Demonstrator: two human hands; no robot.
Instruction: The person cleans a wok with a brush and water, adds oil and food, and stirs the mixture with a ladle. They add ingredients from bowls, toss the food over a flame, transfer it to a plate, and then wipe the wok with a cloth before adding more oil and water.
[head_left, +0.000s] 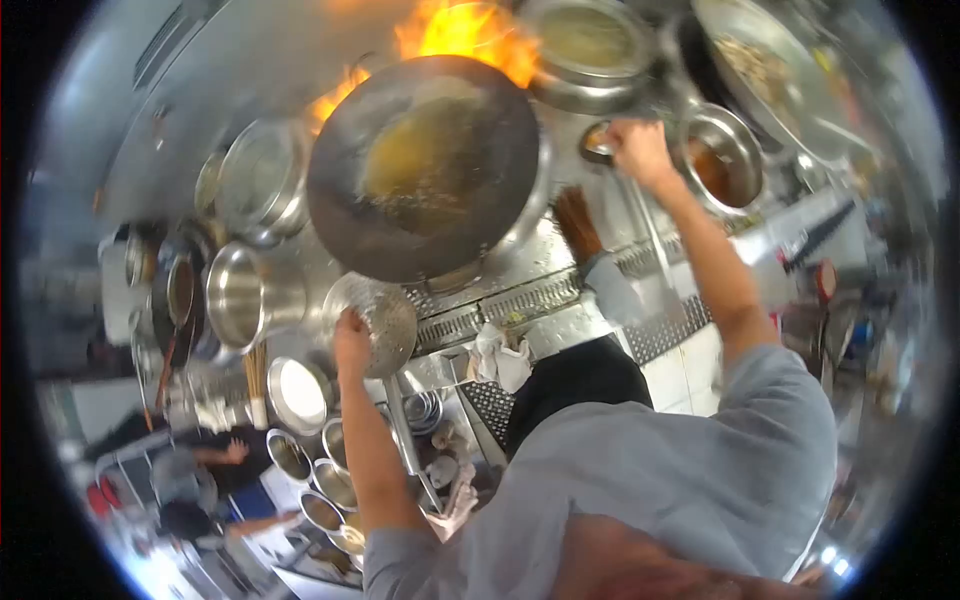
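Note:
My right hand [640, 152] is closed round a metal ladle [652, 225] close to its bowl, with the long handle trailing back toward me. My left hand [352, 345] grips the near left side of a round perforated skimmer [385, 318], whose handle points back past my forearm. Beyond the skimmer sits a large dark wok [335, 190] with yellowish, bubbling liquid in it. Flames [470, 38] rise behind the wok's far rim. A brown bristle brush [577, 222] lies between the wok and the ladle.
Right of the ladle stands a steel pot [738, 118] of reddish-brown liquid. A wide pan [815, 135] with food sits behind it. Steel bowls [225, 300] line the left side. A drain grate [530, 298] runs along the stove's front. Another person's hand [236, 451] shows at lower left.

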